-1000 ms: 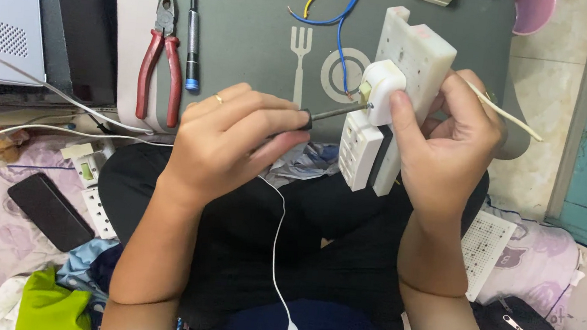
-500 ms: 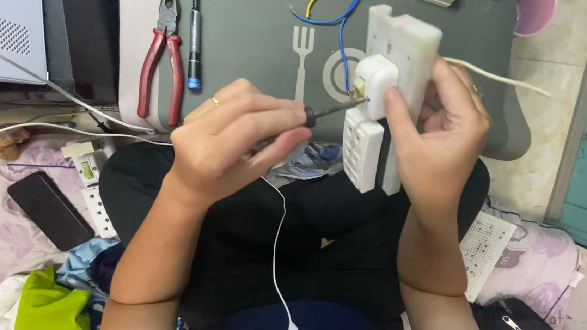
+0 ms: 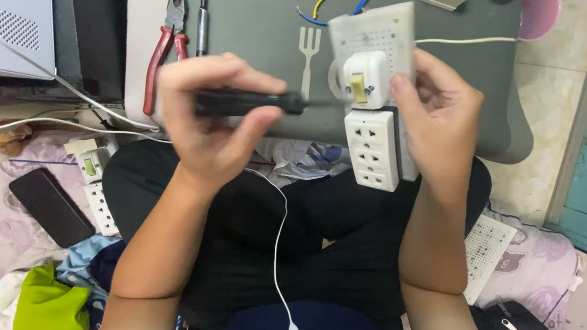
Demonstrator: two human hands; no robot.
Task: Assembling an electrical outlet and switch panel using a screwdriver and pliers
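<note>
Screwdriver [image 3: 249,102] gripped in the left hand [image 3: 208,126], tip at the switch [image 3: 363,79] on the white socket board [image 3: 377,94]; right hand [image 3: 438,128] clasps that board's edge

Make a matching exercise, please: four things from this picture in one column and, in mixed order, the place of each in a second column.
Things:
1. screwdriver
2. white socket board
3. red-handled pliers
4. black phone

Places:
A. lying on the grey mat, upper left
B. held in the right hand
C. on the patterned cloth at the lower left
D. gripped in the left hand, tip toward the board

Pairs: 1-D, 2-B, 3-A, 4-C
</note>
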